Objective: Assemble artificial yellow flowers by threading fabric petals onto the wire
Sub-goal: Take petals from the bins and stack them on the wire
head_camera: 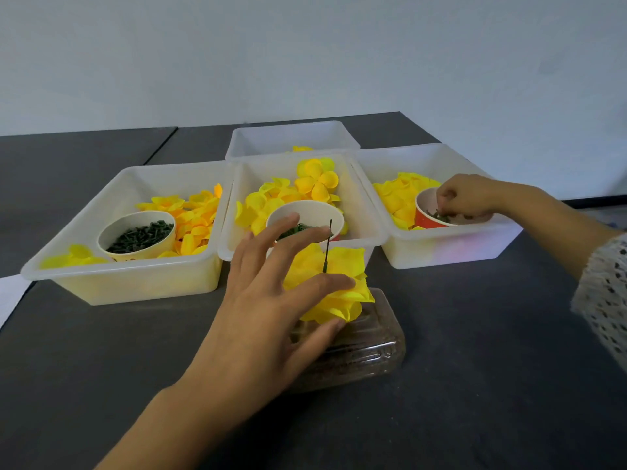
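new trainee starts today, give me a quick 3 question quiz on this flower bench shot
1. True or false: the upright wire already has yellow petals threaded on it.
2. Which container is the right hand reaching into? A) the orange cup B) the back bin C) the left cup
3. Fill in: the left hand is spread over the petals with its fingers ____.

Key: 1 true. 2 A. 3 straight, so open.

Even, soft daylight; faint shadows, wide-angle bending at edges, slight softness.
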A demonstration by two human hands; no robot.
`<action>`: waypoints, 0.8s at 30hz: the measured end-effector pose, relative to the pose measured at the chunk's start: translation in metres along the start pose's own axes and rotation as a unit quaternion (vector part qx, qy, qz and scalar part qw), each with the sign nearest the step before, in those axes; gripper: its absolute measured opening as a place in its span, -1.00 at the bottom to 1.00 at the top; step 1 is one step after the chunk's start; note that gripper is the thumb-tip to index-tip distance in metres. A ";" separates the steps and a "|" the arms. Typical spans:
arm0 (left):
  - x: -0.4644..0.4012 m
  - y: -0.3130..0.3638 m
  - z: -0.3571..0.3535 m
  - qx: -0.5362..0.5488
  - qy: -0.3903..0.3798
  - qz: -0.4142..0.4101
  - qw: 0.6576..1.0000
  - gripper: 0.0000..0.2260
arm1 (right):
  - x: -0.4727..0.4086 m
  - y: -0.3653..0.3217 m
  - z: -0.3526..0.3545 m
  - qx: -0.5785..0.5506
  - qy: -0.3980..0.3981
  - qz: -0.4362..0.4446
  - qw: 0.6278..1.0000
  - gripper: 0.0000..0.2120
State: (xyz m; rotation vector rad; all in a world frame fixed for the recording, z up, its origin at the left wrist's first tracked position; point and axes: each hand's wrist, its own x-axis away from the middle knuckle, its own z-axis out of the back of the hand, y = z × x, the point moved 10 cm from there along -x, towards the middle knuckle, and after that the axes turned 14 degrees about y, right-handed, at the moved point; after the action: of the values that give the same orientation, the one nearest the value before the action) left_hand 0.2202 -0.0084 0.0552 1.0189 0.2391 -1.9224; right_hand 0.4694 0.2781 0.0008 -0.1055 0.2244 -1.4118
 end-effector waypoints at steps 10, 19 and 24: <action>-0.005 0.006 0.007 0.020 0.052 0.037 0.998 -0.93 | 0.013 0.002 0.012 -0.060 0.037 -0.021 0.997 -0.91; -0.002 0.002 0.009 0.040 0.064 0.051 0.996 -0.97 | 0.015 0.000 0.012 -0.060 0.069 -0.012 0.996 -0.84; 0.003 0.000 0.002 0.042 0.032 0.055 0.997 -0.95 | 0.021 -0.019 0.036 -0.071 0.144 0.032 0.987 -0.93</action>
State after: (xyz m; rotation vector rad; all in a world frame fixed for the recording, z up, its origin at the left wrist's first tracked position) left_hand 0.2183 -0.0110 0.0542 1.1275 0.1364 -1.8146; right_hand 0.4621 0.2521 0.0382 -0.0106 0.5630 -1.3425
